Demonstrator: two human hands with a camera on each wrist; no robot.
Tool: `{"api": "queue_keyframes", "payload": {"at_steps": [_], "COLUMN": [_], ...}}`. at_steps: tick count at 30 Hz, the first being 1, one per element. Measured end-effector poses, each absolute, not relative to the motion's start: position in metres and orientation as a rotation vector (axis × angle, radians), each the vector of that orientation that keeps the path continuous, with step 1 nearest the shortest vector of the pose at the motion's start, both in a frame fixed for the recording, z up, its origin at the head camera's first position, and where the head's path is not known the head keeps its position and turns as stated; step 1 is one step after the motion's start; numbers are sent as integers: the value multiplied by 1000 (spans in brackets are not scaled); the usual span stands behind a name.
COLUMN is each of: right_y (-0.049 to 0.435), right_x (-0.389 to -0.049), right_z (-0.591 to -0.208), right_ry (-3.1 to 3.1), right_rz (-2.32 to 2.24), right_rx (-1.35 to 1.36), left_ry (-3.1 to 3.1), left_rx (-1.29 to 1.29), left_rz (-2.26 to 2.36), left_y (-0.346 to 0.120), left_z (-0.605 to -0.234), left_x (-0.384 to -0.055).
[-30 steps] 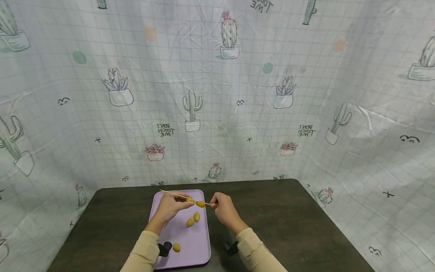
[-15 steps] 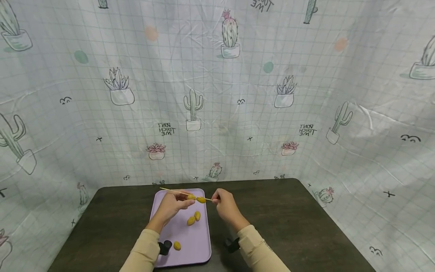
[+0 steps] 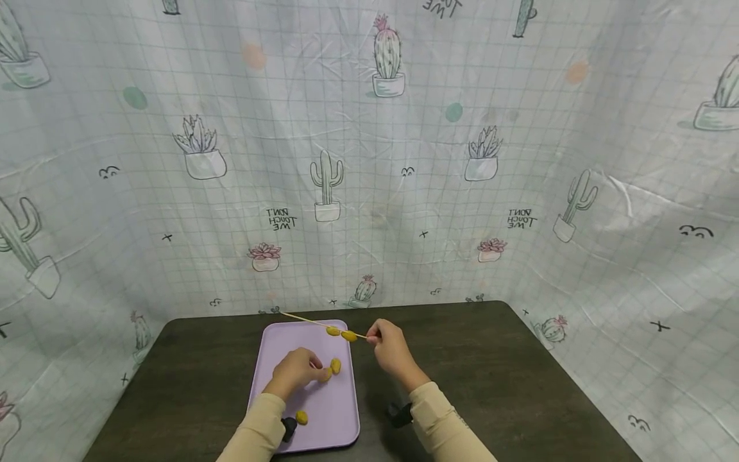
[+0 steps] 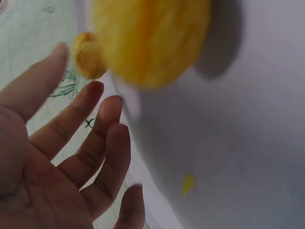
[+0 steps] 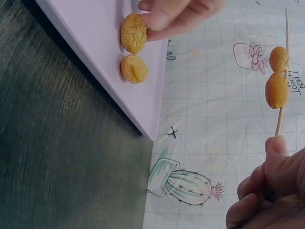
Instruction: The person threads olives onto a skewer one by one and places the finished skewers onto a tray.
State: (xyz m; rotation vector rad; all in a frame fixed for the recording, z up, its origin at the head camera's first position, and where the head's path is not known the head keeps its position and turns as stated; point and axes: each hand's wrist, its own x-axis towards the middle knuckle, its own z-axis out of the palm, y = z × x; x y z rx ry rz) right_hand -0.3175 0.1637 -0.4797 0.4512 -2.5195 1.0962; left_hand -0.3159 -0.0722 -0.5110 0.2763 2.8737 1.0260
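The right hand [image 3: 388, 346] pinched a wooden skewer [image 3: 312, 320] by its end, two yellow balls [image 3: 340, 333] threaded on it, above the far edge of the purple tray [image 3: 340, 423]. On the tray, the left hand [image 3: 296, 370] touched a loose ball [image 3: 325, 375] with relaxed fingertips; another ball [image 3: 335, 366] lay just beside it.
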Motion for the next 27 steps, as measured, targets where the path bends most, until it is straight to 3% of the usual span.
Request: {"api": "queue_keyframes", "payload": {"at_steps": [7,17,27], "right_y": [164,170,179], "right_x": [-318,-316,-312], "right_z": [-476,-477,-495], "right_ry": [-2547,-2586,-2626], "right_rz": [1113,1121,1029], "right_rx": [454,454,471], "left_ry": [2950,2944,3120], "left_rx": [267,378,329], "left_rz": [911,1237,1424], "left_y": [-67,-95,-124], "left_z": [-515,-494,-490], "left_x": [-320,-326,-323]}}
